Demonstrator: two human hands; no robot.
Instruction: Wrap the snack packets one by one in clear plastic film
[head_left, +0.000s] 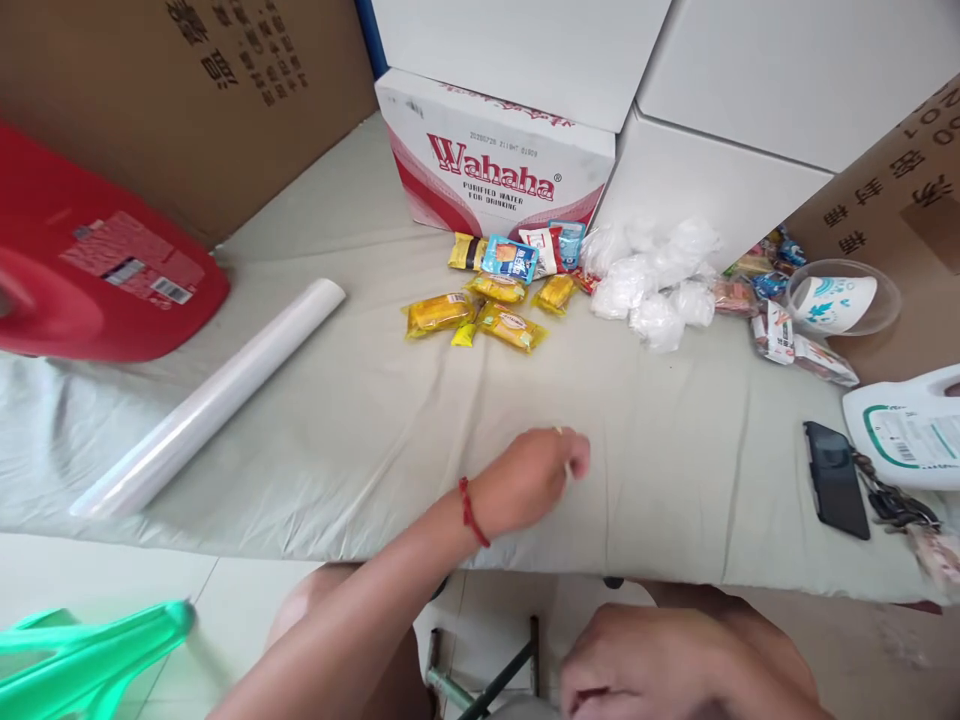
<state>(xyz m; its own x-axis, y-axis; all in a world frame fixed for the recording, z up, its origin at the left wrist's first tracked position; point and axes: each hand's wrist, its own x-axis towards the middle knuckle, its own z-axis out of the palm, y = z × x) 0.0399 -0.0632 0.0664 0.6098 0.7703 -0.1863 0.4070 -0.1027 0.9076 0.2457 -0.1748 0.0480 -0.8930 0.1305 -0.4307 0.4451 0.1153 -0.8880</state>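
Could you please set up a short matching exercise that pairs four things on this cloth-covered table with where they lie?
Things:
1. clear film roll
2. black phone
3. yellow snack packets
4. Wahaha box

Places:
A. far right, near the front edge
B. at the back, middle
C. left side, lying diagonally
D. just in front of the box

Pairs: 1-C, 2-A, 3-D, 4-B

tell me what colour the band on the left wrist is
Red, seen in the head view: wrist band.
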